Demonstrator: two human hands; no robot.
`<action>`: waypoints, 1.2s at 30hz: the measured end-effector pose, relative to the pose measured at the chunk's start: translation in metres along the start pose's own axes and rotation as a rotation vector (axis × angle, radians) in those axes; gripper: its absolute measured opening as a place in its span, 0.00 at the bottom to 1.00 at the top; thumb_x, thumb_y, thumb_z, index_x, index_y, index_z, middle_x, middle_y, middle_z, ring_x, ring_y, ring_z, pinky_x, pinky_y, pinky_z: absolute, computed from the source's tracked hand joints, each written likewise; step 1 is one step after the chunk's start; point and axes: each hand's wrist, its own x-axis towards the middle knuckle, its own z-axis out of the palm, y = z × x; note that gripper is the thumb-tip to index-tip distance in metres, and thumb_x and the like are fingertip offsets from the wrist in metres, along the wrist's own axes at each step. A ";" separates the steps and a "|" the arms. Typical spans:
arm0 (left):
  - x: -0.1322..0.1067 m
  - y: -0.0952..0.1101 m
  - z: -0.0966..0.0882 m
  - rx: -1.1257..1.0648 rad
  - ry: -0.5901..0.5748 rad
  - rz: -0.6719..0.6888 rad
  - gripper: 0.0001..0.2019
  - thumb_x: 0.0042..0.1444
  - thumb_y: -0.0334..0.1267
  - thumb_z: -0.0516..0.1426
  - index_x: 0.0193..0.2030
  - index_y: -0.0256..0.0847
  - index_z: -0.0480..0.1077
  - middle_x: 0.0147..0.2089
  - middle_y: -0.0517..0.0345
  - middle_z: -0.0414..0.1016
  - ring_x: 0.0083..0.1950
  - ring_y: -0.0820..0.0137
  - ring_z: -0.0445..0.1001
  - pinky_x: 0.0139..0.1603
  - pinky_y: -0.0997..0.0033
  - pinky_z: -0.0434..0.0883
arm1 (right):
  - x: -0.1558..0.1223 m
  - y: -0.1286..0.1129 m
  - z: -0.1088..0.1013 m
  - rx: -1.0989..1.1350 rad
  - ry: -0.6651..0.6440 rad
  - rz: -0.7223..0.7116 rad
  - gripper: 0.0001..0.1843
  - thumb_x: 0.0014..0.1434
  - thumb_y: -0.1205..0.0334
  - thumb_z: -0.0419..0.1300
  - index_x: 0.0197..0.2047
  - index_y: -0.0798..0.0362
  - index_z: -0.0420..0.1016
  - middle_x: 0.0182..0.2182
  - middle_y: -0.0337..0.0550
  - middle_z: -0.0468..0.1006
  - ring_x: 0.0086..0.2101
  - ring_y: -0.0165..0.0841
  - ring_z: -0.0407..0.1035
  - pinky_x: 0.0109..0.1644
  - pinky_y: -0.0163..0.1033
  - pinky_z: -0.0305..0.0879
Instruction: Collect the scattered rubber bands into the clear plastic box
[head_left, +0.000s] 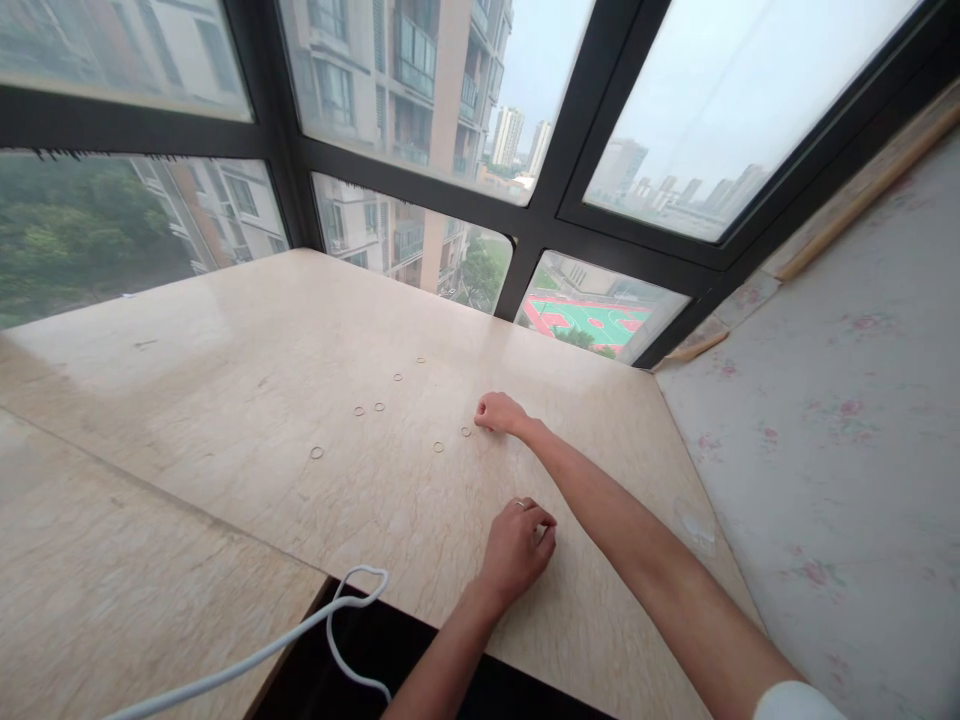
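Several small thin rings lie scattered on a beige marble sill [247, 360]. My right hand [498, 412] reaches out with its fingers curled in a fist, resting on the sill right beside one ring [466, 431]; another ring [438, 446] lies a little to the left. What the fist holds, if anything, is hidden. My left hand [517, 545] rests nearer to me, fingers pinched together, with a ring showing at its knuckles [520, 503]. More rings lie farther left [317, 452] and toward the window [397, 377].
Dark-framed windows [540, 215] border the sill's far edges. A floral mattress or cushion [840, 420] lies to the right. A white cable [330, 620] loops over a dark gap at the sill's near edge.
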 end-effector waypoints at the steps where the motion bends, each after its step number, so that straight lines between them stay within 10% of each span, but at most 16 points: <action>1: 0.000 0.000 0.000 0.003 0.001 0.002 0.07 0.52 0.28 0.55 0.34 0.38 0.74 0.36 0.54 0.74 0.38 0.67 0.69 0.40 0.68 0.64 | -0.004 0.002 -0.001 0.012 -0.003 -0.005 0.05 0.42 0.69 0.58 0.18 0.57 0.73 0.17 0.41 0.72 0.24 0.29 0.66 0.28 0.30 0.56; 15: 0.005 -0.003 0.003 0.036 -0.003 0.014 0.06 0.55 0.30 0.54 0.34 0.39 0.72 0.35 0.56 0.74 0.36 0.69 0.69 0.38 0.69 0.65 | -0.107 0.073 -0.019 0.372 0.197 -0.001 0.12 0.58 0.60 0.51 0.40 0.58 0.71 0.18 0.36 0.73 0.15 0.21 0.58 0.20 0.26 0.54; 36: 0.007 -0.002 0.004 0.023 0.051 -0.009 0.06 0.54 0.30 0.54 0.33 0.39 0.72 0.33 0.57 0.73 0.32 0.72 0.68 0.36 0.71 0.64 | -0.041 0.036 -0.011 -0.208 -0.020 -0.035 0.11 0.62 0.58 0.56 0.39 0.57 0.74 0.35 0.43 0.76 0.38 0.33 0.70 0.43 0.42 0.66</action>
